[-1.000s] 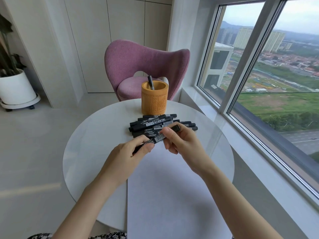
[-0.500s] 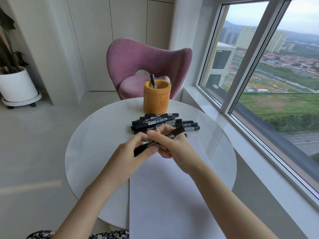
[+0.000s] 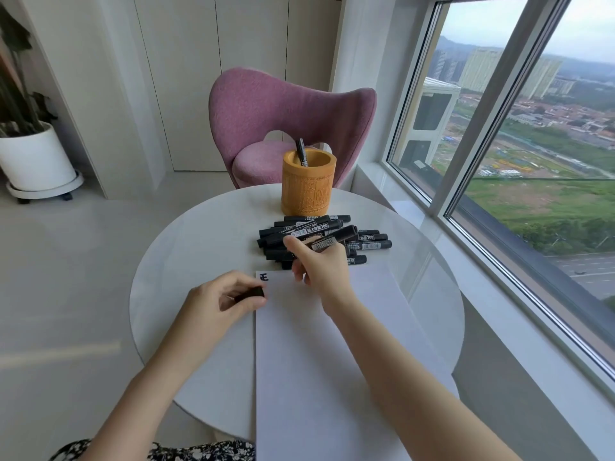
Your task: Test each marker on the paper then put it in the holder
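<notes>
My right hand (image 3: 317,266) grips a black marker (image 3: 327,239) like a pen, its body slanting up to the right and its tip hidden behind my fingers over the top of the white paper (image 3: 329,354). A black mark (image 3: 264,277) sits at the paper's top left corner. My left hand (image 3: 221,302) rests at the paper's left edge, closed on the marker's black cap (image 3: 250,293). A pile of several black markers (image 3: 336,239) lies behind my right hand. The bamboo holder (image 3: 307,184) stands at the back with one marker (image 3: 302,153) in it.
The round white table (image 3: 186,261) carries everything. A pink chair (image 3: 286,121) stands just behind it. A large window (image 3: 519,154) runs along the right. A white plant pot (image 3: 35,158) on a wheeled base sits on the floor at far left.
The cap has come off the marker. My left hand has drawn back to the left with the cap, and my right hand has turned the marker tip-down over the paper's top.
</notes>
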